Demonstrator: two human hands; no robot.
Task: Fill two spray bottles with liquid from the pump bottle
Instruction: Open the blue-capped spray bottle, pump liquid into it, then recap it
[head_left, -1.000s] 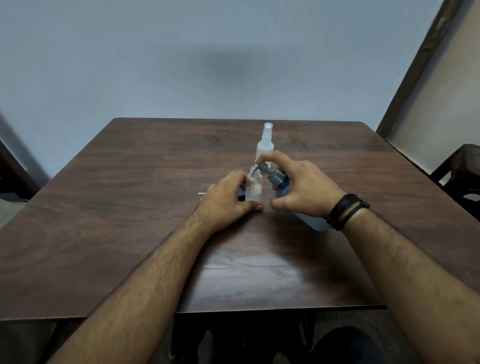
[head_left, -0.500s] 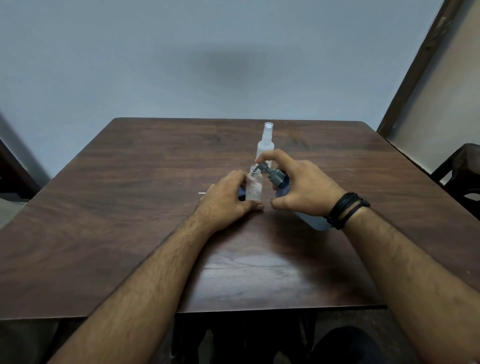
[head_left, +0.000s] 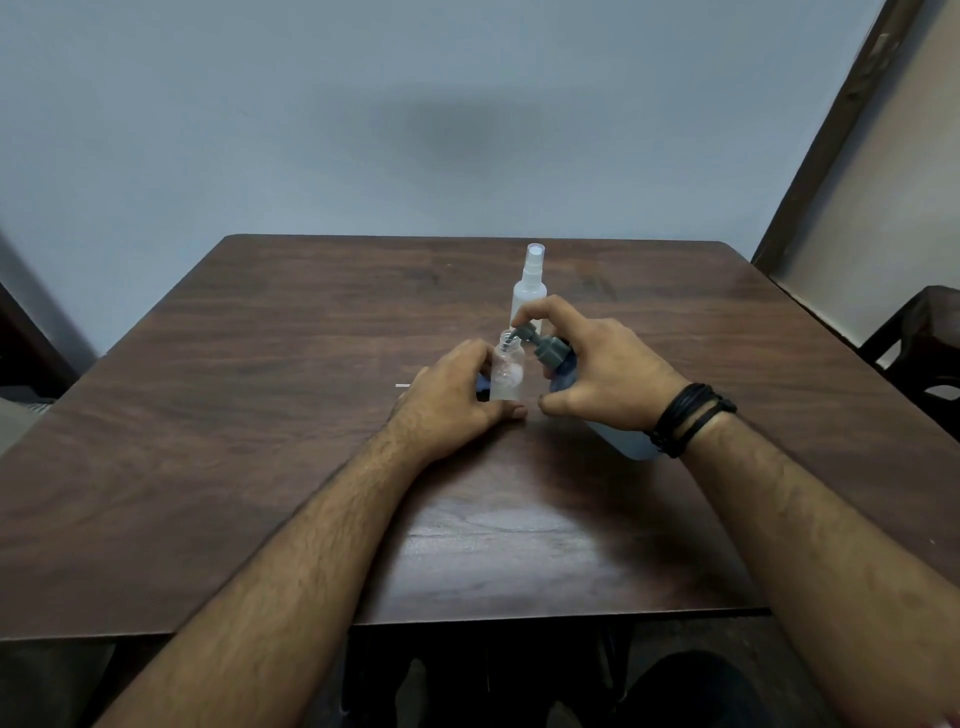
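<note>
Basically no change across frames: left hand (head_left: 449, 400) still grips open spray bottle (head_left: 506, 371) at desk (head_left: 260, 415) centre, right hand (head_left: 597, 376) still curled over pump bottle (head_left: 553, 353) head at 3 o'clock, nozzle in its mouth; capped spray bottle (head_left: 530, 288) waits at 12 o'clock, so filling continues.

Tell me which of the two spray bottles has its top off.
The small clear bottle held by the left hand, under the pump spout. The taller bottle behind keeps its sprayer on.
</note>
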